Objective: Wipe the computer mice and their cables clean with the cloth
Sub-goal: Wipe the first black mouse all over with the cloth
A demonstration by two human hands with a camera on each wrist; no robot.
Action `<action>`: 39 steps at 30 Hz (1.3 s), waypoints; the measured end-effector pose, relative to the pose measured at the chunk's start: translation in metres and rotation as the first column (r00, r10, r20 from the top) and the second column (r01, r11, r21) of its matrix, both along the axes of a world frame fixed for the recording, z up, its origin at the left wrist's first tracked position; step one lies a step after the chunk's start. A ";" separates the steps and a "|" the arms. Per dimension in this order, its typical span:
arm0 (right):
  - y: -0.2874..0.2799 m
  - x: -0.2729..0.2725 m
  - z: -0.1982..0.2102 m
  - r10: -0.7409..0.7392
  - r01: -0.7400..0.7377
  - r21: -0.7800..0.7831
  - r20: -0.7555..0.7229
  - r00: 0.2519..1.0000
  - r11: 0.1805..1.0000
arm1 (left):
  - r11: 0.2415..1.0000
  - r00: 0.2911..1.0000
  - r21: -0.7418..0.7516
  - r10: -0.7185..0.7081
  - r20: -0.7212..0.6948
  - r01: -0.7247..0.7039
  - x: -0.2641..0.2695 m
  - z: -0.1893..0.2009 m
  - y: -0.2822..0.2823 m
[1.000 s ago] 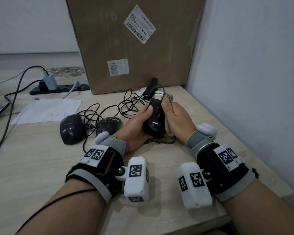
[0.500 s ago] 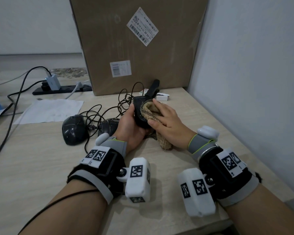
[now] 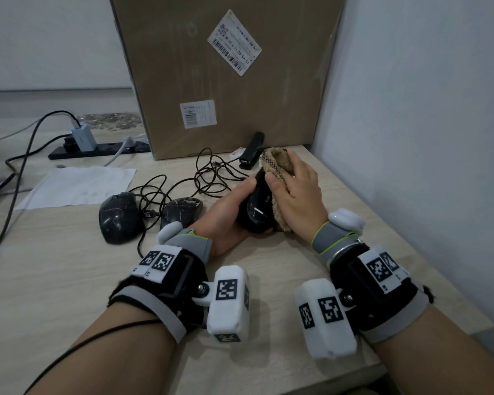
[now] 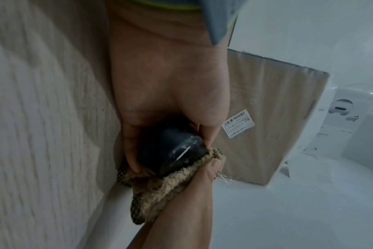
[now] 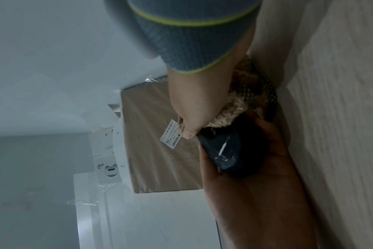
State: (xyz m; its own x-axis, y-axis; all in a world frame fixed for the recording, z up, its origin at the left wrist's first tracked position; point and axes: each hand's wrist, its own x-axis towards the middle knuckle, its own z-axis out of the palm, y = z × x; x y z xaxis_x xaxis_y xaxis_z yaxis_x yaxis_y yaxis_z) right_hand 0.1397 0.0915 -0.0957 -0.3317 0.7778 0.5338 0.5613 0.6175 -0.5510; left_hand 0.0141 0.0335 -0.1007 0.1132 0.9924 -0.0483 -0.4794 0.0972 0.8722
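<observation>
My left hand (image 3: 228, 212) grips a black mouse (image 3: 257, 209) from below and the left, holding it just above the desk. The same mouse (image 4: 172, 151) shows glossy between my fingers in the left wrist view. My right hand (image 3: 294, 192) presses a tan fluffy cloth (image 3: 280, 163) against the mouse's right side, thumb on top. In the right wrist view the cloth (image 5: 241, 101) lies folded under my palm beside the mouse (image 5: 234, 151). Two more black mice (image 3: 120, 216) (image 3: 181, 210) lie on the desk to the left, their cables (image 3: 180, 183) tangled behind them.
A large cardboard box (image 3: 226, 75) stands at the back of the desk. A black stapler (image 3: 251, 151) lies before it. The wall (image 3: 425, 138) runs close along the right. A sheet of paper (image 3: 80, 186) and a power strip (image 3: 97, 149) with cables are at the left.
My right hand has slid the cloth from the mouse's top front to its right side, and the mouse has tipped back down in my left hand.
</observation>
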 end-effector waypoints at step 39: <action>-0.007 -0.008 -0.010 0.443 -0.449 0.012 0.143 0.885 0.894 | 0.988 0.942 -0.016 0.153 0.299 -0.155 -0.019 0.011 0.003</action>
State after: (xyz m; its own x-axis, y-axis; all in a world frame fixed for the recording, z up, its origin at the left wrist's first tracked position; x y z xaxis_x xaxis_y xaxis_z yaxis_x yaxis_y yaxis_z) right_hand 0.1315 0.0842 -0.1059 -0.7083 0.5084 0.4898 0.2876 0.8414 -0.4575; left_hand -0.0052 0.0365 -0.0893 -0.0329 0.9991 -0.0286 -0.7261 -0.0042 0.6876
